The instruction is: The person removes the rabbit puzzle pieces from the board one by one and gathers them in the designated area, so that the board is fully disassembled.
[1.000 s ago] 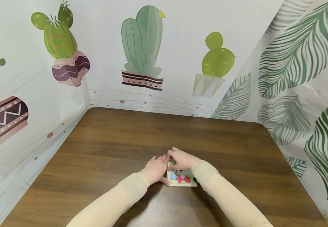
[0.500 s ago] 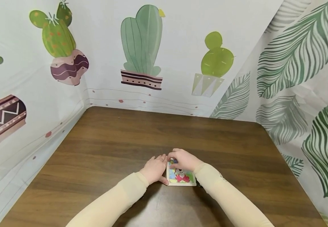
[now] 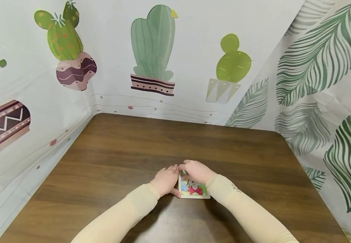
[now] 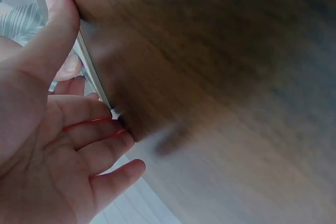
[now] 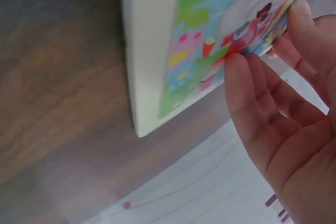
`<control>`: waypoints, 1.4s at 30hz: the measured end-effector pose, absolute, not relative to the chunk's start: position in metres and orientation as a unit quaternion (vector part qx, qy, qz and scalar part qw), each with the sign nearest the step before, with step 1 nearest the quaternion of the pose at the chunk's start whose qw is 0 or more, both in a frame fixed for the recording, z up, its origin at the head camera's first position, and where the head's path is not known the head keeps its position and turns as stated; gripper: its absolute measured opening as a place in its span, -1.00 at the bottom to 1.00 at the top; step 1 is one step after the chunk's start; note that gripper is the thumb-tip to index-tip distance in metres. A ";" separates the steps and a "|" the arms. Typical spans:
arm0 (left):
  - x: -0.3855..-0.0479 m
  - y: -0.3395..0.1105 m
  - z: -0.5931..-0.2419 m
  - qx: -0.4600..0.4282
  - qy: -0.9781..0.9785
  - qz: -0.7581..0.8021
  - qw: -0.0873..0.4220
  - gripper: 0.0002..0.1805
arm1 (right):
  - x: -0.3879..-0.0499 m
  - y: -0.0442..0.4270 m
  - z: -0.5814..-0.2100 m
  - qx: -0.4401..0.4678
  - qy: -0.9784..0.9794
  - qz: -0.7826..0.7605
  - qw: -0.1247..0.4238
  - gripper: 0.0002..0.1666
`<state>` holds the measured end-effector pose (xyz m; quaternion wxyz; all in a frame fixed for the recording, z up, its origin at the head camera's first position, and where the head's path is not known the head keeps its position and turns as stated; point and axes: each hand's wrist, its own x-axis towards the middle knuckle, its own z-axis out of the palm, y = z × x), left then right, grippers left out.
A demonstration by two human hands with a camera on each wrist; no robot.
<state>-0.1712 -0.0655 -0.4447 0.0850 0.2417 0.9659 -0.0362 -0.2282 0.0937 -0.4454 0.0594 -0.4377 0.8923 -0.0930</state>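
Observation:
A small square picture board point(image 3: 195, 193) lies on the table, with a pale raised frame and a colourful cartoon animal in red. Along its left edge rests my left hand point(image 3: 164, 181); the thumb touches the near left corner and the other fingers stretch toward the far corner. In the left wrist view these fingers point(image 4: 100, 153) look relaxed, beside the frame's edge. Over the far part of the board is my right hand point(image 3: 197, 171), covering some of the picture. Its fingertips point(image 5: 239, 64) touch the picture surface in the right wrist view; I see no separate thing between them.
The brown wood-grain table point(image 3: 126, 145) extends around the board. A white cloth point(image 3: 190, 50) printed with cacti and leaves hangs behind it and at both sides.
My right hand has lowered slightly over the board, with its thumb drawn closer to the fingers. My left hand and the board have stayed almost in place.

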 end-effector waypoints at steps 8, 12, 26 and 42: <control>-0.172 -0.060 -0.446 0.237 0.966 -0.037 0.100 0.13 | -0.236 0.105 -0.454 -0.419 0.889 -0.144 0.118 -0.63; -0.173 -0.058 -0.445 0.235 0.966 -0.034 0.098 0.13 | -0.237 0.105 -0.452 -0.403 0.891 -0.151 0.144 -0.58; -0.174 -0.058 -0.446 0.233 0.968 -0.030 0.092 0.15 | -0.236 0.099 -0.449 -0.362 0.899 -0.177 0.173 -0.47; -0.175 -0.063 -0.450 0.233 0.968 -0.047 0.075 0.14 | -0.235 0.100 -0.449 -0.375 0.898 -0.199 0.115 -0.75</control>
